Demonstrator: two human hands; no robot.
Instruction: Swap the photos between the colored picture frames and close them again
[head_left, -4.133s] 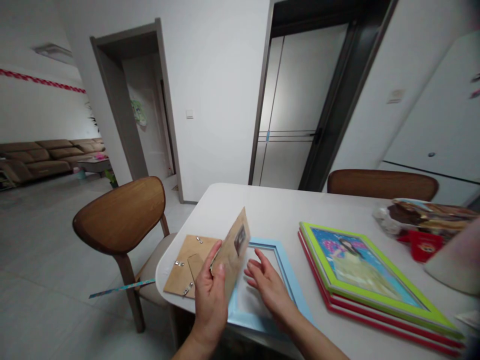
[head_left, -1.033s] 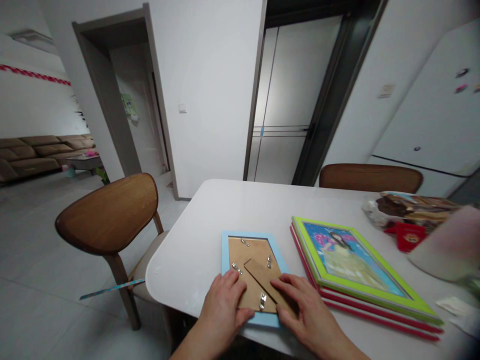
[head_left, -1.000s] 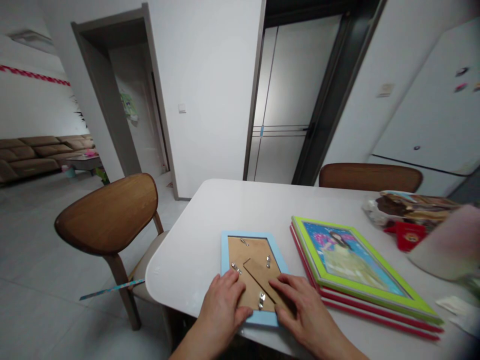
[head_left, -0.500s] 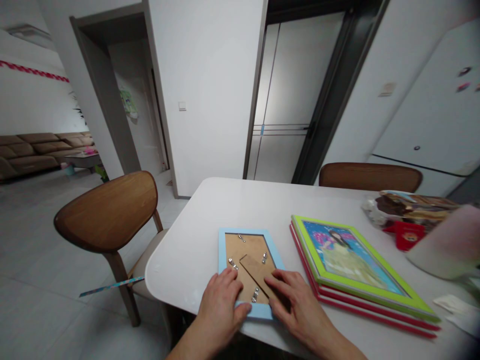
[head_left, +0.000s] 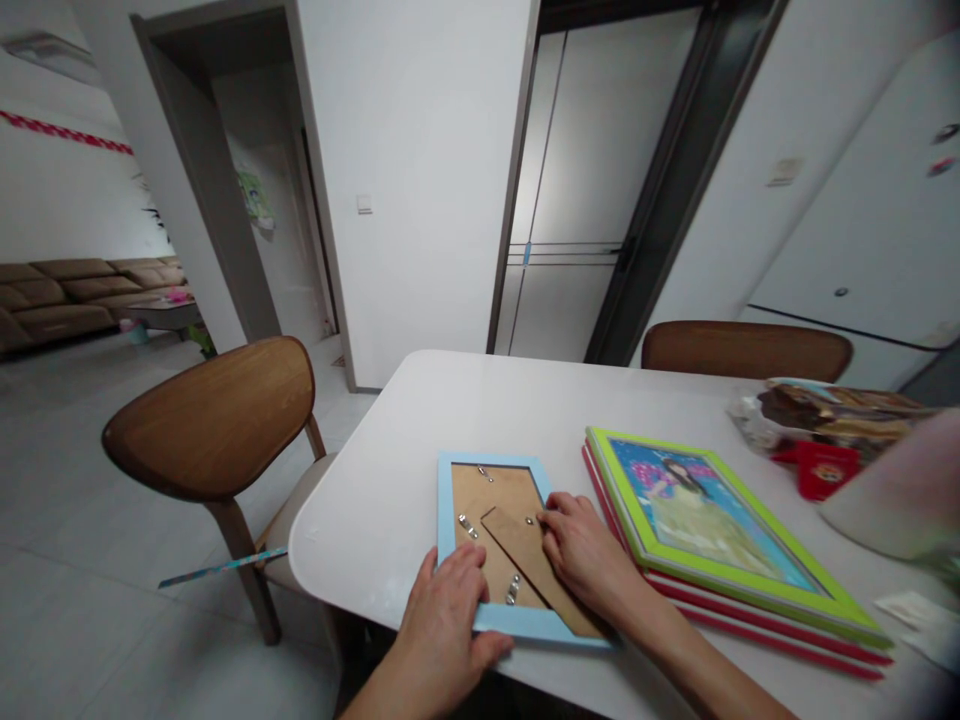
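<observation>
Beneath parted left fingers [head_left: 466, 570] and right fingers [head_left: 556, 520], grip unclear, lies a brown-backed blue frame [head_left: 514, 540]

The left hand [head_left: 444, 612] lies splayed, the right hand [head_left: 583, 548] curled.

- Readable text, labels, brands, numbers: none.
- Flat red packet [head_left: 827, 470], right side of the glossy white rectangular table [head_left: 495, 400]: small printed emblem, unreadable at this size.
- Red-and-white patterned strip [head_left: 67, 133], white wall [head_left: 56, 200] at far left: pattern too small to read.
</observation>
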